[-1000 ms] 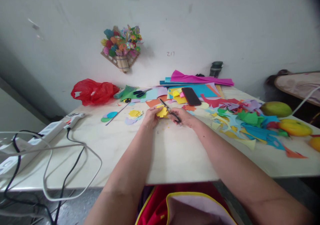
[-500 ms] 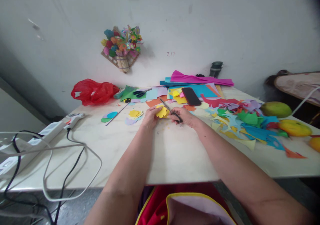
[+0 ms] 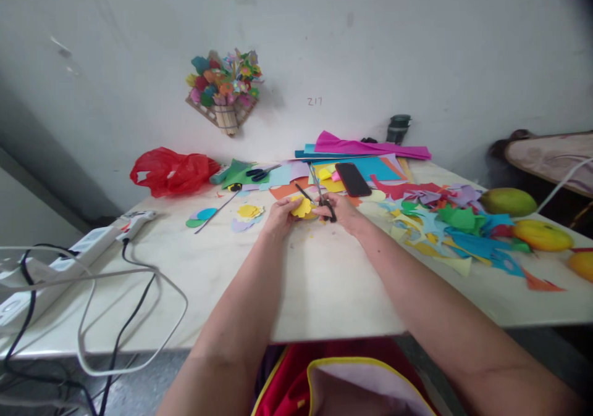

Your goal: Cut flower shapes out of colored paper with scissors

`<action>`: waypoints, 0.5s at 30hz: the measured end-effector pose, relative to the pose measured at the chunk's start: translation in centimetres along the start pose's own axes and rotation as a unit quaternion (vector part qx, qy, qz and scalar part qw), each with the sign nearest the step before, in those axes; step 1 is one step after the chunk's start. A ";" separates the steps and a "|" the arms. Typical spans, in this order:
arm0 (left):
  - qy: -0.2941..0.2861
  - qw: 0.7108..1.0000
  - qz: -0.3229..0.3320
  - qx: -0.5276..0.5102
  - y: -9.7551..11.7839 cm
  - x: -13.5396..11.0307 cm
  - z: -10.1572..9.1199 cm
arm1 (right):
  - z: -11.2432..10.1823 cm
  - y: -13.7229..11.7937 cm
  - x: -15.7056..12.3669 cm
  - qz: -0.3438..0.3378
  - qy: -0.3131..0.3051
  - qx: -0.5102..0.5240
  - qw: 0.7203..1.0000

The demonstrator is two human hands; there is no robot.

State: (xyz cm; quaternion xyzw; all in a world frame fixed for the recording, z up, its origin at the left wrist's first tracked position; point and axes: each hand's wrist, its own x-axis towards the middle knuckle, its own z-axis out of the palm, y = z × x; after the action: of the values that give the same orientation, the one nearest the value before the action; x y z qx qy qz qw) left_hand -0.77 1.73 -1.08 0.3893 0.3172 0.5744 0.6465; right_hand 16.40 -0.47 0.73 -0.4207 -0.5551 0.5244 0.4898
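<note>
My left hand (image 3: 280, 216) pinches a yellow paper flower (image 3: 302, 207) with a scalloped edge, just above the table. In my right hand (image 3: 340, 210) is a pair of black-handled scissors (image 3: 317, 187), fingers through the handles. The blades stand apart and point up and away, close to the flower's right edge. Tiny yellow snippets lie on the table below. To the left of my hands sit a small pile of yellow paper flowers (image 3: 249, 210) and pale lilac paper shapes (image 3: 241, 224).
Paper scraps (image 3: 463, 218), mangoes (image 3: 543, 235) and a phone (image 3: 353, 179) lie right and behind. At the back are a second pair of scissors (image 3: 260, 173), a red plastic bag (image 3: 173, 172) and rolled magenta paper (image 3: 370, 146). A power strip (image 3: 88, 246) with loose cables occupies the left.
The scissor blades have spread apart and swung more upright. My left hand still holds the yellow flower, turned slightly. The whole view has shifted a little.
</note>
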 end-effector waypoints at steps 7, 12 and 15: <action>-0.005 1.000 -0.006 0.018 -0.1 -0.2 0.4 | 0.8 0.7 0.3 -0.017 0.023 0.000 1.000; -0.005 1.000 -0.006 0.024 -0.1 -0.1 0.2 | 0.4 0.7 0.7 -0.036 0.054 -0.003 0.998; -0.013 0.999 -0.013 0.038 -0.1 -0.1 0.1 | 0.1 0.5 0.8 -0.046 0.059 -0.005 0.997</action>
State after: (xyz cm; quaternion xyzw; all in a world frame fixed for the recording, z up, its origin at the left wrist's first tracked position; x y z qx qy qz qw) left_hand -0.66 1.62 -1.13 0.4171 0.3354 0.5481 0.6427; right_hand 16.11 0.31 0.30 -0.4275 -0.5465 0.4729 0.5431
